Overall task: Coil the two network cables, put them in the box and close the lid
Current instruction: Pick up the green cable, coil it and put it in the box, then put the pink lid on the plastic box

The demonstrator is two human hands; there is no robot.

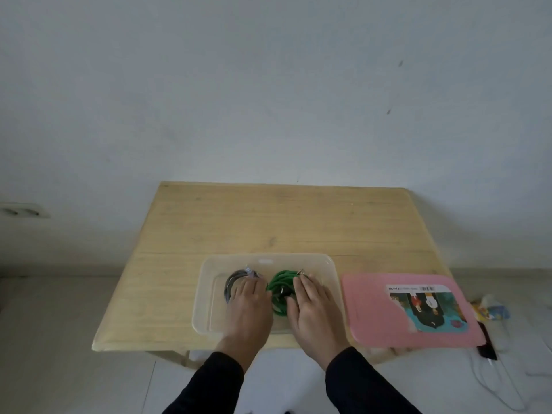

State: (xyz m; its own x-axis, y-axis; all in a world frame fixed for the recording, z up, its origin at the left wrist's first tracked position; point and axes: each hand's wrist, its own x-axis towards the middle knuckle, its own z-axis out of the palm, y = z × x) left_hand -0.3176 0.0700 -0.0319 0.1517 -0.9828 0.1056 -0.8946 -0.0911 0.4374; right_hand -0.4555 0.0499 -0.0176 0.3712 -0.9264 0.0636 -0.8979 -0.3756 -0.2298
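A clear plastic box stands near the front edge of the wooden table. Inside it lie a coiled grey cable on the left and a coiled green cable in the middle. My left hand rests flat, palm down, on the grey coil. My right hand lies flat on the right part of the green coil. Both hands press down with fingers stretched, gripping nothing. The pink lid with a picture label lies flat on the table, right of the box.
A white wall rises behind the table, with a socket low on the left. On the floor at the right lie a bottle, a dark object and white cords.
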